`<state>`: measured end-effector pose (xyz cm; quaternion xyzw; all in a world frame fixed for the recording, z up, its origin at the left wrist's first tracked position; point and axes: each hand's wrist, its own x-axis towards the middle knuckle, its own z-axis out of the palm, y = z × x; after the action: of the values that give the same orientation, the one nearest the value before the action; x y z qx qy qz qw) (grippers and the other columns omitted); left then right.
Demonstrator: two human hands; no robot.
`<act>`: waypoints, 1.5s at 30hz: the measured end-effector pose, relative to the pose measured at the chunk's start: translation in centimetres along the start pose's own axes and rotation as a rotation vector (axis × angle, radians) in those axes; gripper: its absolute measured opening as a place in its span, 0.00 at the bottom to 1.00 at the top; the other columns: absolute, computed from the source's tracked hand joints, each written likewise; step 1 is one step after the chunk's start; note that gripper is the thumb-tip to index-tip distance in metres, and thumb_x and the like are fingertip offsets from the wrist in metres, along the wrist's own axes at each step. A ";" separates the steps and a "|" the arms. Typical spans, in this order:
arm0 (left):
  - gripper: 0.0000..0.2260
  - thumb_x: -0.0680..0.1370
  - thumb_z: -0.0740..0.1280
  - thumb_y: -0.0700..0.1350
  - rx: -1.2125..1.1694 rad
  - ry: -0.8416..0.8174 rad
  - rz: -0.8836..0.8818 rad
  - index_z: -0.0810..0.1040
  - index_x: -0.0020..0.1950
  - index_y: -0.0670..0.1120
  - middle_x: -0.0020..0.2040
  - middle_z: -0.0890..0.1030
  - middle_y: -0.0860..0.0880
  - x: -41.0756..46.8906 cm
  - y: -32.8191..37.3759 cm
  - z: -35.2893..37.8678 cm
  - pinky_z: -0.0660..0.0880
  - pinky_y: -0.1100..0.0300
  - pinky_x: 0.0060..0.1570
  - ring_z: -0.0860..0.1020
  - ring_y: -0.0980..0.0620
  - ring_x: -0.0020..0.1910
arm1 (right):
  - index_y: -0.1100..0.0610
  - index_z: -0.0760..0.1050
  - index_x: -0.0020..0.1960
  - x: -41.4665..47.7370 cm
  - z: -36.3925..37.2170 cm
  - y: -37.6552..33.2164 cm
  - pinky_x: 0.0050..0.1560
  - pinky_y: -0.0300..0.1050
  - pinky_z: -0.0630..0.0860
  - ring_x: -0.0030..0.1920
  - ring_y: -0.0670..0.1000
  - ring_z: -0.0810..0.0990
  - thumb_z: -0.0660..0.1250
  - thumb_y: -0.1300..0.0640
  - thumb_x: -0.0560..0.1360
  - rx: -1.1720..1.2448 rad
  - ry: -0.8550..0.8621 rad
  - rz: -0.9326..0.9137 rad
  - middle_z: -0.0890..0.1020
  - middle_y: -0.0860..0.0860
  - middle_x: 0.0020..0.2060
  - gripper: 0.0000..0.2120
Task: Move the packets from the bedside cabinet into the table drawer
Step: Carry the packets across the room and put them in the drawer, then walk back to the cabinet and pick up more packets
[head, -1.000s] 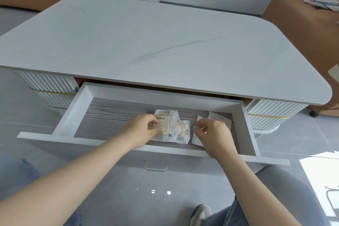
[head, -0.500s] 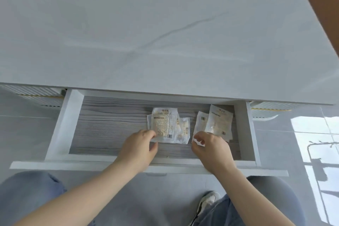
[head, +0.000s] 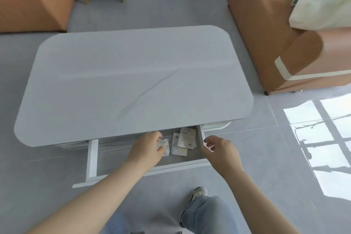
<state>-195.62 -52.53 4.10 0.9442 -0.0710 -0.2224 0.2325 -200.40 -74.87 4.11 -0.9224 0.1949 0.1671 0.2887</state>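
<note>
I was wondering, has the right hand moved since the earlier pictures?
Yes. The right hand has left the packets and shifted right, from inside the drawer to just past its right wall.

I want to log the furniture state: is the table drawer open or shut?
Open. The drawer is pulled out from under the tabletop; its floor shows, with packets lying in it, and the left hand grips one.

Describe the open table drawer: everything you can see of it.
The drawer is white, with thin side walls, a flat front panel and a grey wood-grain floor. It stands partway out from under the table top, which hides its back. Pale packets lie flat in its right part. The left hand reaches in, pinching one packet; the right hand hangs by its right wall, empty.
</note>
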 end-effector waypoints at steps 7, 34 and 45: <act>0.15 0.78 0.63 0.48 -0.003 0.065 0.315 0.73 0.63 0.48 0.60 0.76 0.52 -1.3 20.2 -7.6 0.71 0.62 0.56 0.74 0.54 0.57 | 0.48 0.78 0.56 -4.5 -20.5 3.4 0.49 0.45 0.77 0.47 0.44 0.79 0.68 0.49 0.73 0.100 0.254 -0.034 0.81 0.42 0.46 0.11; 0.15 0.75 0.66 0.49 -0.089 0.236 0.679 0.74 0.62 0.52 0.56 0.78 0.55 15.7 71.2 -9.6 0.75 0.56 0.52 0.76 0.54 0.56 | 0.46 0.78 0.57 7.1 -65.7 20.6 0.49 0.47 0.78 0.48 0.46 0.79 0.68 0.48 0.72 -0.077 0.695 -0.109 0.81 0.42 0.47 0.13; 0.17 0.76 0.67 0.48 -0.077 0.425 0.557 0.72 0.64 0.49 0.58 0.78 0.53 27.4 82.2 -11.4 0.75 0.55 0.54 0.77 0.54 0.57 | 0.47 0.77 0.57 23.0 -78.1 24.3 0.49 0.46 0.77 0.47 0.45 0.79 0.68 0.47 0.73 -0.092 0.637 -0.349 0.81 0.41 0.46 0.13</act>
<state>-168.61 -126.87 41.20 0.9043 -0.2675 0.0488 0.3292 -176.22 -145.95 43.79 -0.9595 0.1068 -0.1720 0.1960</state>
